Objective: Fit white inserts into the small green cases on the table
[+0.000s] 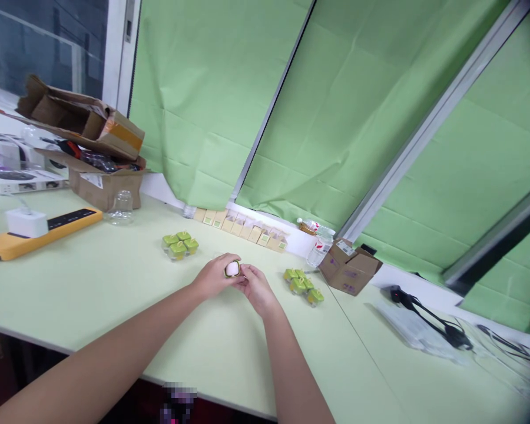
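Note:
Both my hands meet over the pale green table [92,294] near its middle. My left hand [214,275] curls around a small jar [232,268] with a white face and a dark green rim. My right hand [256,288] pinches the same jar from the right side. A cluster of green-lidded small jars [179,245] stands just beyond my left hand. Another cluster of green-lidded jars [304,285] sits to the right of my right hand.
A row of small tan boxes [242,227] lines the window sill. A small open cardboard box [348,266] and plastic bottles [318,244] lie at right. Cardboard boxes [92,153], a glass jar [122,207] and a yellow power strip [39,231] are at left. A black cable [428,318] lies far right.

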The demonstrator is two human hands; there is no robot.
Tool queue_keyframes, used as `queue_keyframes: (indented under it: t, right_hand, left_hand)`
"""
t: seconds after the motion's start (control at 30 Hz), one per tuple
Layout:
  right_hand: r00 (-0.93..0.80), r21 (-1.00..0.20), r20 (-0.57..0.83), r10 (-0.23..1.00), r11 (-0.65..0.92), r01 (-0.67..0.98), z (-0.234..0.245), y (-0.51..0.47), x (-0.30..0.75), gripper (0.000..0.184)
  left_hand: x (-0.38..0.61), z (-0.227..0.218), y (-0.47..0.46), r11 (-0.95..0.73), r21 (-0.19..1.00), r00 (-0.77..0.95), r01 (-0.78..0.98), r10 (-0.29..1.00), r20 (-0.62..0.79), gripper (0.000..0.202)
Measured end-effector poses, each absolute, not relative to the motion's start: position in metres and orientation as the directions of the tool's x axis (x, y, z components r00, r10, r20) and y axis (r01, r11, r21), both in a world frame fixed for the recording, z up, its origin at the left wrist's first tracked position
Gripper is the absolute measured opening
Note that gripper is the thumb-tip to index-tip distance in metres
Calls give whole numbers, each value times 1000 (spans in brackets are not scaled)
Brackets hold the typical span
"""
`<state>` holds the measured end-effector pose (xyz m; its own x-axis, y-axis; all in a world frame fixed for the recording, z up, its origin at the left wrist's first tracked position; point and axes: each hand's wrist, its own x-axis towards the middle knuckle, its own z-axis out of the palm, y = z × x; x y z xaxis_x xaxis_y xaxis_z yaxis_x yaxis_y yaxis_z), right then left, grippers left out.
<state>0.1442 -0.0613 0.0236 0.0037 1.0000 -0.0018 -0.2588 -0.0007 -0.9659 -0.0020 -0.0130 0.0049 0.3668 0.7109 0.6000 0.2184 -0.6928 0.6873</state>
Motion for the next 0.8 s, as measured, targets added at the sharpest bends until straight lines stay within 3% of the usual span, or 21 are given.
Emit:
queue_keyframes:
  t: [0.13,0.23,0.4,0.53,0.7,0.8]
  right_hand:
    - [-157,-931,-157,975,-200,-307,20,-61,142,37]
    - [-170,-924,-99,980,-154,-349,19,-61,143,27]
    - [96,-944,-55,994,-20,-330,16,-54,149,20]
    - [366,-949,-68,928,53,-312,14,-47,158,25]
    - [491,-983,13,871,102,-154,8,-40,167,29]
    - [532,-987,153,833,158,36,6,-40,166,33]
  left_hand:
    - [-2,7,-16,-709,664,354,239,700,621,47]
    - [0,9,-20,-714,672,391,197,685,614,52]
    - [-7,11,-16,-759,613,424,219,640,640,74]
    - [-22,3,6,-653,671,249,351,756,605,93]
    - [-32,-22,35,-583,709,378,398,808,452,77]
    - [-29,-29,36,-542,762,382,355,828,411,62]
